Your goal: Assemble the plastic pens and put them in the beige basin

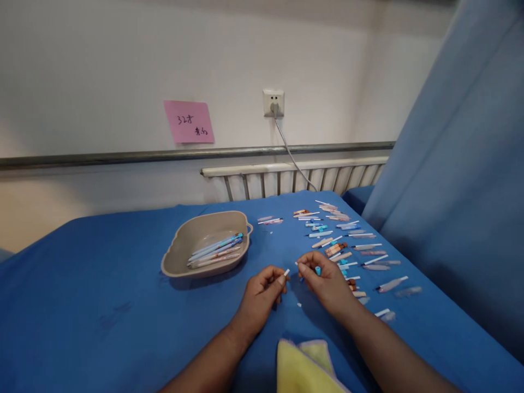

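My left hand (262,292) is closed in a pinch on a small white piece (286,272) that sticks out past the thumb. My right hand (325,283) is closed too, holding a light-blue pen part (317,270) and a thin white tip near its fingertips. The two hands are close together, just above the blue cloth (102,305). Right of the right hand lie several loose pen parts (347,245), spread in rows: barrels, caps, white refills. A tiny white bit (299,304) lies on the cloth between my wrists.
A beige tray (180,256) with several assembled pens (215,250) stands left of the hands. A yellow cloth (303,368) lies at the near edge. Behind are a radiator (295,177), a wall socket with cable (273,102), a pink note (189,121), and a blue upright panel (458,164) on the right.
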A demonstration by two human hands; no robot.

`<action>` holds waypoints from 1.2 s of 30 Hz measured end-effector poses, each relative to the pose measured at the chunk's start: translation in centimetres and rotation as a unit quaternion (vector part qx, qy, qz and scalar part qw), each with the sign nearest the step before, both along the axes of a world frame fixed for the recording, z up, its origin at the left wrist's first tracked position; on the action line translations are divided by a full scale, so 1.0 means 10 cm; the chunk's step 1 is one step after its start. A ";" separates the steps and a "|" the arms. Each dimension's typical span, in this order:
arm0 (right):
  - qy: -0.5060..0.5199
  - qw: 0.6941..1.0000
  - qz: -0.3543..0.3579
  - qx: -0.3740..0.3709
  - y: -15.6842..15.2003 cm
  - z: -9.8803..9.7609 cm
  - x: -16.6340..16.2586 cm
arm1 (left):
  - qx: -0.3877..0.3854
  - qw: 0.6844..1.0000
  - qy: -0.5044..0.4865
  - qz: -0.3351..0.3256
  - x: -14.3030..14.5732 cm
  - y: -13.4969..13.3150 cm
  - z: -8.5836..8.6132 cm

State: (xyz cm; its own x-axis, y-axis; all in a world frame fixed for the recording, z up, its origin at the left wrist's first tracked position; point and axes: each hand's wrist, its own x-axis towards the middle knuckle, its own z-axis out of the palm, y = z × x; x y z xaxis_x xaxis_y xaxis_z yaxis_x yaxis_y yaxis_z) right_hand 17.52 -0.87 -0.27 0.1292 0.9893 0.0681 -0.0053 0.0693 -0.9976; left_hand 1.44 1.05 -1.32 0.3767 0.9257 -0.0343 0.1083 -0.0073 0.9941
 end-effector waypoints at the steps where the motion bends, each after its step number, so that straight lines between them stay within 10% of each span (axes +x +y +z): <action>1: -0.008 1.000 -0.001 0.002 0.00 0.00 0.00 | -0.001 1.000 0.001 0.001 0.00 0.00 0.00; 36: -0.253 0.958 0.031 0.134 -0.04 0.06 0.09 | 0.085 0.994 0.069 -0.007 0.00 -0.05 0.02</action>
